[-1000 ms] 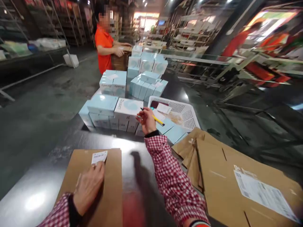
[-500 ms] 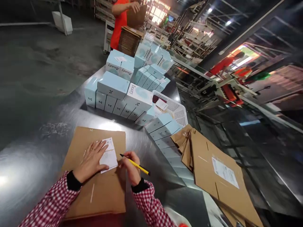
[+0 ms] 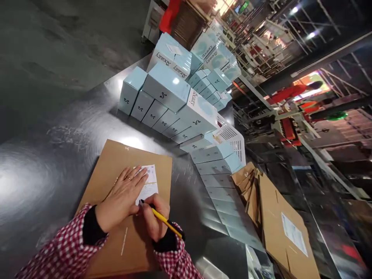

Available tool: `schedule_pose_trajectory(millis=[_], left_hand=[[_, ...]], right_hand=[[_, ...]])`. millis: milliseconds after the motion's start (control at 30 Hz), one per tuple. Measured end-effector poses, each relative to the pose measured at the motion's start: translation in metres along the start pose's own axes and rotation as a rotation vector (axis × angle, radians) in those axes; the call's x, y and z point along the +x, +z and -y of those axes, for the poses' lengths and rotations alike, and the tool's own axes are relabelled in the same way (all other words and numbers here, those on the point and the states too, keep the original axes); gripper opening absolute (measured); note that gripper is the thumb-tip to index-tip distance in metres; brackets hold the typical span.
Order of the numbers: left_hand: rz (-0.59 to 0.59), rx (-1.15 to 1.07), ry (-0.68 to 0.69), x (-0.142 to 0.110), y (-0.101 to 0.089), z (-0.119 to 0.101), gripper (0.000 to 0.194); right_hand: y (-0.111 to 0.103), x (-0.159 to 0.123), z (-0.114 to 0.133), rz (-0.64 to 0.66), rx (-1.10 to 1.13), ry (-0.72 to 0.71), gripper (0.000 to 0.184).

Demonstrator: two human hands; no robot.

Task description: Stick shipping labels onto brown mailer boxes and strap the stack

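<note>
A flat brown cardboard carton lies on the metal table, with a white printed label on its upper face. My left hand rests flat over the label's left part, fingers stretched out, a ring on one finger. Pinched in my right hand is a yellow pen with black ends. Its dark tip is at the label's lower edge, close to my left thumb; whether it touches the paper I cannot tell.
Pale blue boxes stand in rows beyond the carton and along its right. A white perforated basket sits behind them. More folded cardboard cartons, one labelled, lean at the right. A person in red is at the far end of the table.
My right hand has brought the pen from beside the carton's right edge onto the label's lower part. My left hand stays flat on the label. The whole view has tilted and shifted.
</note>
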State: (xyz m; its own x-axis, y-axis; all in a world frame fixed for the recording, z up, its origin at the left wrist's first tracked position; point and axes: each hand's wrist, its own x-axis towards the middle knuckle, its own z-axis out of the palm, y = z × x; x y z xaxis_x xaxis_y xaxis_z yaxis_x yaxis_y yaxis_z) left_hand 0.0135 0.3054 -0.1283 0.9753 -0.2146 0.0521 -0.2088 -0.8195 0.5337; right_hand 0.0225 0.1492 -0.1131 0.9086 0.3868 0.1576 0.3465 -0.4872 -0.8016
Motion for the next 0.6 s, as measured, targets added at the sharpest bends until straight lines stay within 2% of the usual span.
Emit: schedule_pose_trajectory(millis=[100, 400, 600], left_hand=[[0.001, -0.015, -0.002, 0.0005, 0.0006, -0.0004, 0.074], [-0.032, -0.023, 0.014, -0.0007, 0.0017, -0.0002, 0.073], [-0.044, -0.005, 0.014, -0.0018, 0.0044, 0.0014, 0.073]], right_hand=[[-0.0007, 0.0017, 0.0, 0.048, -0.008, -0.008, 0.014], [-0.0004, 0.0023, 0.0036, 0.026, -0.035, 0.004, 0.015], [-0.0024, 0.0028, 0.0041, 0.09, -0.026, -0.028, 0.014]])
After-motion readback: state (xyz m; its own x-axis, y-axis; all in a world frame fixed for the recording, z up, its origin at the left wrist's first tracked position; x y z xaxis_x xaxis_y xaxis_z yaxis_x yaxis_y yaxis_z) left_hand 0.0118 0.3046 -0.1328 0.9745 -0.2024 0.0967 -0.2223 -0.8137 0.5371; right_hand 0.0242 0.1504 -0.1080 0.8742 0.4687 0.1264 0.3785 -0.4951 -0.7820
